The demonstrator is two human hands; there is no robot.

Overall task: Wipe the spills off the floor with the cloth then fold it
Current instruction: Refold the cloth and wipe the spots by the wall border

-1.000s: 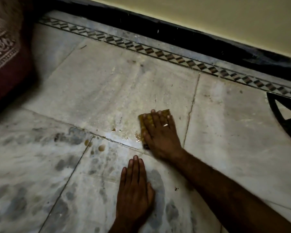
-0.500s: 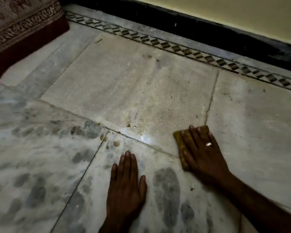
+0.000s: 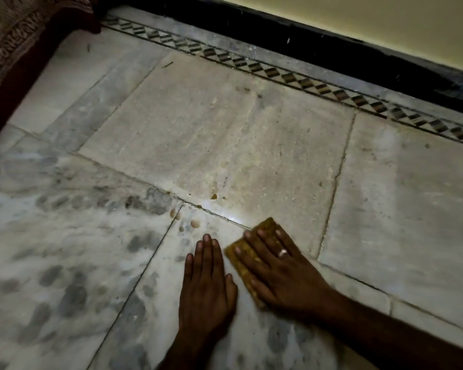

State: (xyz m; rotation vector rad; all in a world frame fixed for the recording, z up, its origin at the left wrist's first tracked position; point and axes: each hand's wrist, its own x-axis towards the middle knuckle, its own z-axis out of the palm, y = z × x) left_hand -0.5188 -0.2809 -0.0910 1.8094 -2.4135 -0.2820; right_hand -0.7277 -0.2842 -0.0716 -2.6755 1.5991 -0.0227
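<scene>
On the marble floor [image 3: 251,145], my left hand [image 3: 206,284] lies flat and empty, I judge as a brace. My right hand [image 3: 281,276], spread flat, presses the yellow cloth [image 3: 241,252] down to wipe; brown drops [image 3: 195,223] remain just beyond it.

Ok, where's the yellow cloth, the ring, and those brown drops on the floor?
yellow cloth [image 3: 268,226], head view, its far corner past the fingertips.
ring [image 3: 282,252], head view, the band on the right hand's finger.
brown drops [image 3: 195,223], head view, the biggest drop's middle.
</scene>
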